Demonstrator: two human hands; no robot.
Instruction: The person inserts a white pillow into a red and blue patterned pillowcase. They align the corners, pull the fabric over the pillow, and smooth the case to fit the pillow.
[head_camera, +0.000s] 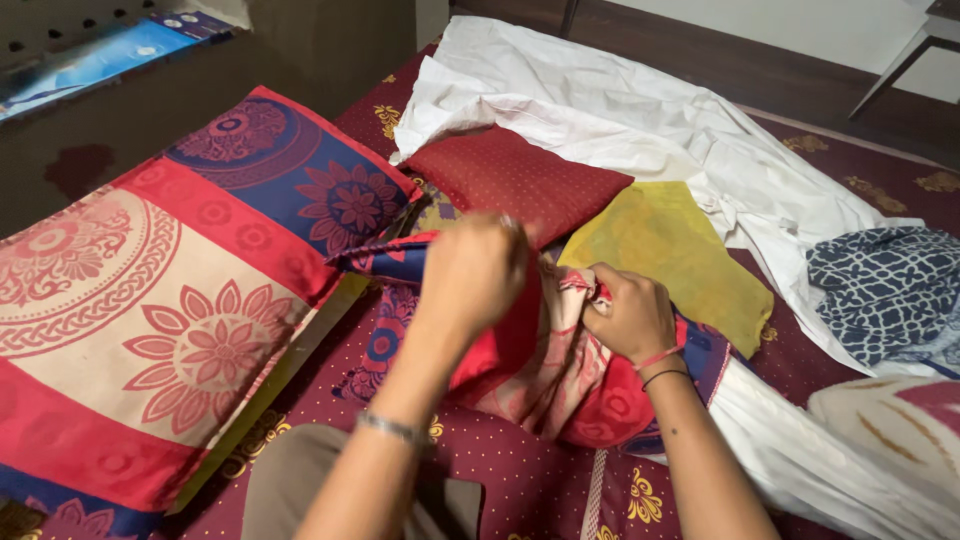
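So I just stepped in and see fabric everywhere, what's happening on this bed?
A person is working a patterned red, blue and cream pillow cover with both hands. The left hand grips its upper edge, and the right hand pinches bunched cloth beside it. A finished pillow in matching cover lies to the left. Behind the hands lie a bare red pillow, a yellow cloth and a crumpled white sheet, all on the maroon bedspread.

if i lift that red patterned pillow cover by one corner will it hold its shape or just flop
Likely flop: the red patterned cover already bunches in folds between the left hand and right hand. Probably light, thin cloth. Unlikely to slide, lying on the maroon bedspread.
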